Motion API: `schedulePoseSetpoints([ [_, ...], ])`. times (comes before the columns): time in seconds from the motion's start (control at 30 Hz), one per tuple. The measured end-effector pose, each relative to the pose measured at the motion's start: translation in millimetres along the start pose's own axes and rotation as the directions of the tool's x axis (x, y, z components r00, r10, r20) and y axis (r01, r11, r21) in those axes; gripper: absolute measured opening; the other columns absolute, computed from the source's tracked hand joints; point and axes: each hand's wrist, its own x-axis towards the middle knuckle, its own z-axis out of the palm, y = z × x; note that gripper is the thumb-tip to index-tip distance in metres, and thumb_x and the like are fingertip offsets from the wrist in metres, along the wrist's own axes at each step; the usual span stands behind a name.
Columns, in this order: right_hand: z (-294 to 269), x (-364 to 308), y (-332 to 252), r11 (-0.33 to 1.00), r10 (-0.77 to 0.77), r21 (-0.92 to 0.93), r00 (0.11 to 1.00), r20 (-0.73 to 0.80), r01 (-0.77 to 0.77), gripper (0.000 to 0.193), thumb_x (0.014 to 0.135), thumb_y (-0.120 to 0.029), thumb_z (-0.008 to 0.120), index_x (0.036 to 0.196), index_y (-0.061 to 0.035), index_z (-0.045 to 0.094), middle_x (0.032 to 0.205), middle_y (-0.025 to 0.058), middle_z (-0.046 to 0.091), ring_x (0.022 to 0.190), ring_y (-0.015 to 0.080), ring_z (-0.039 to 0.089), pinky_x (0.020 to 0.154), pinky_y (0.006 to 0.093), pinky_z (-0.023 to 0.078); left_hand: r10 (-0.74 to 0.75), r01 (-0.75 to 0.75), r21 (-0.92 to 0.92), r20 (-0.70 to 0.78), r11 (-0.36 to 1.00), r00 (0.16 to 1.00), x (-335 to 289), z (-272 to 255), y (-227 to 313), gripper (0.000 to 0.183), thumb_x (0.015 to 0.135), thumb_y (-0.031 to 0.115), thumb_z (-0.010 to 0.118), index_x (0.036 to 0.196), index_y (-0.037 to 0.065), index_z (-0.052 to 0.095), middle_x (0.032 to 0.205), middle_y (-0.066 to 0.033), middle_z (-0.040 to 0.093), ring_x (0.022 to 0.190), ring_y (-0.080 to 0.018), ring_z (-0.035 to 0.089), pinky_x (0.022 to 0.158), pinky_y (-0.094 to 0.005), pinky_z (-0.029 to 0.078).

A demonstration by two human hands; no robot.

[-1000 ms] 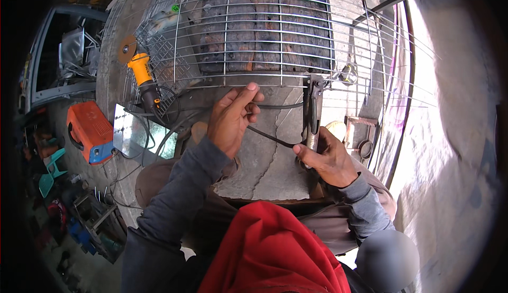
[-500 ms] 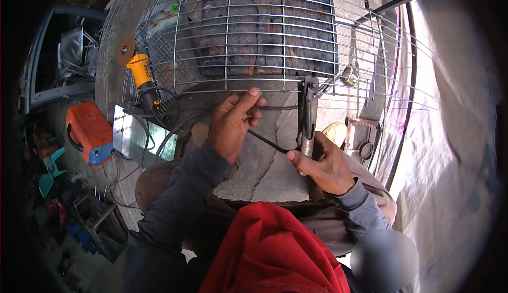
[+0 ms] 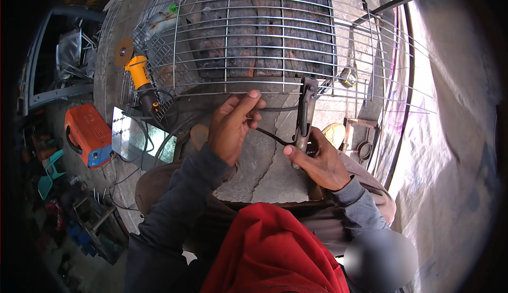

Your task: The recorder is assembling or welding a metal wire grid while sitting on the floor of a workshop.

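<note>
I view two hands. The right hand point(image 3: 323, 160), nearer, wraps around one metal clamp-like tool point(image 3: 304, 107), its head pointing away. The left hand point(image 3: 233, 126) has curled fingers, thumb extended; I cannot tell whether it pinches anything. Beyond both lies one wire grid point(image 3: 282, 32).

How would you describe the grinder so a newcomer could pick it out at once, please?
Find the big wire rack across the top, then look left of it. There lies the grinder, a round brown disc at its upper end. Its yellow and black body sets it apart from the orange-and-blue box and shiny metal sheet lower in the picture.
</note>
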Motion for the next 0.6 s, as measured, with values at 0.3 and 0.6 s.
schedulePoseSetpoints([
  [0.3, -1.2, 6.4, 0.9, 1.000, 0.012, 0.009, 0.999, 0.047, -0.012, 0.070, 0.080, -0.041, 0.071, 0.123, 0.0090, 0.045, 0.093, 0.0116, 0.059, 0.080, 0.0146, 0.059, 0.069, 0.0261, 0.049, 0.009, -0.009, 0.011, -0.005, 1.000, 1.000, -1.1, -1.6, 0.1, 0.018, 0.092, 0.025, 0.059, 0.099, 0.009, 0.057, 0.091, 0.0000, 0.060, 0.075, -0.0062, 0.052, 0.067, -0.0225, 0.040],
  [0.6, 0.3, 0.1, -9.1, 1.000, 0.012, -0.020, 1.000, 0.015, -0.012, 0.061, 0.079, -0.037, 0.073, 0.113, 0.0080, 0.050, 0.080, 0.0061, 0.058, 0.072, 0.0097, 0.055, 0.064, 0.0228, 0.046, -0.006, 0.006, 0.028, 0.003, 1.000, 1.000, 0.1, 0.3, 6.1, 0.019, 0.092, 0.025, 0.058, 0.102, 0.008, 0.057, 0.093, -0.0013, 0.060, 0.076, -0.0076, 0.052, 0.067, -0.0232, 0.040],
])
